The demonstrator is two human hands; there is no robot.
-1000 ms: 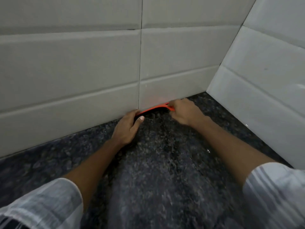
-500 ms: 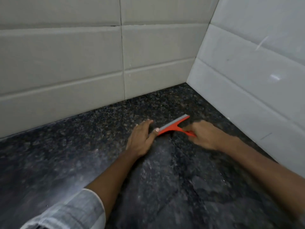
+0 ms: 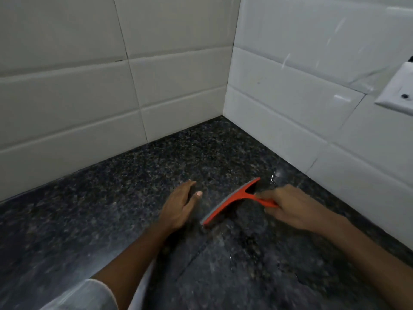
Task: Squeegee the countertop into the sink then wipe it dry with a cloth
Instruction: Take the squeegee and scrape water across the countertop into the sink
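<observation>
Squeegee [image 3: 232, 203] handle gripped in right hand [image 3: 288, 205] fingers [image 3: 266, 194], blade on countertop [image 3: 111, 209]

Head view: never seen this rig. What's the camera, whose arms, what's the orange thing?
There is no robot here. A person wears one wide-angle camera on the head, looking forward and down, so the two arms coming in from the bottom are that person's own. The surface is a dark speckled countertop in a corner of white wall tiles, with a white switch plate at the right edge. The right hand grips the handle of an orange squeegee, whose blade lies on the stone. The left hand rests flat on the countertop beside the blade, holding nothing. No sink or cloth is in view.
</observation>
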